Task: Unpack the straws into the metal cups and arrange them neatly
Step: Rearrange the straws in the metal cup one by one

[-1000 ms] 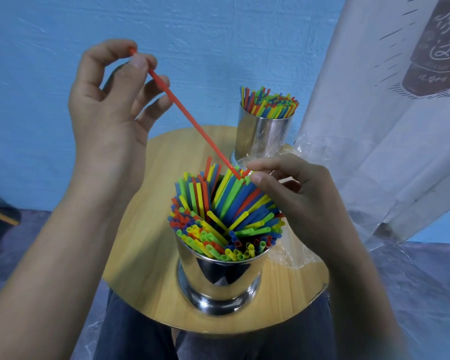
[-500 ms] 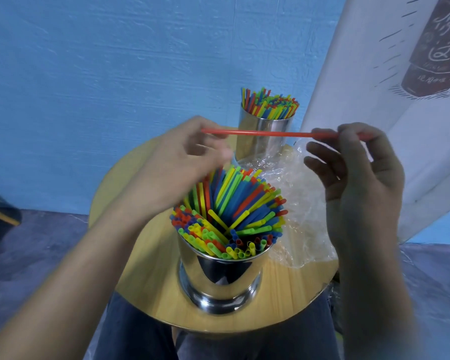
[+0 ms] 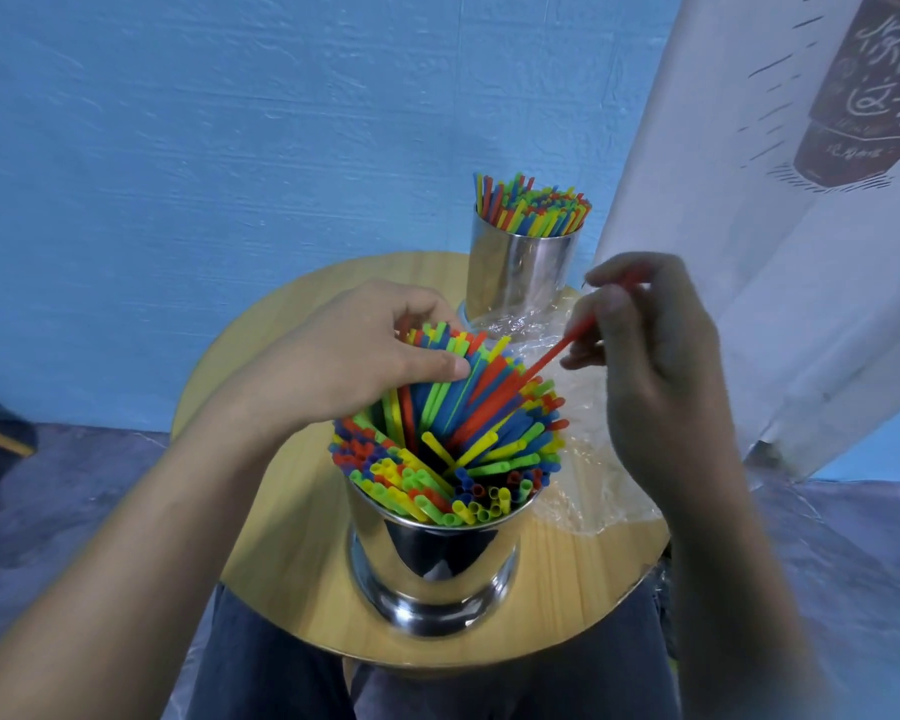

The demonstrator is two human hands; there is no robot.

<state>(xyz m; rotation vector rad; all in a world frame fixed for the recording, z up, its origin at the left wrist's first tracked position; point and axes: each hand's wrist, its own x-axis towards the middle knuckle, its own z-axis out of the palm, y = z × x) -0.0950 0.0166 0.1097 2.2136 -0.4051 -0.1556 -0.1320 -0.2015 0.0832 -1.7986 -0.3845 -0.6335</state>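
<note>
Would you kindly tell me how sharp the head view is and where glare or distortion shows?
Head view: light is even, shadows faint; the right hand pinching the red straw is slightly motion-blurred; the straws in the near metal cup are crisp; the cup's polished wall mirrors its surroundings; the plastic wrap glints; the frame's lower corners look soft.

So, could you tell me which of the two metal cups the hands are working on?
The nearer cup: the left hand holds its straws and the right hand pinches a red straw angled into it. The far cup stands untouched.
</note>
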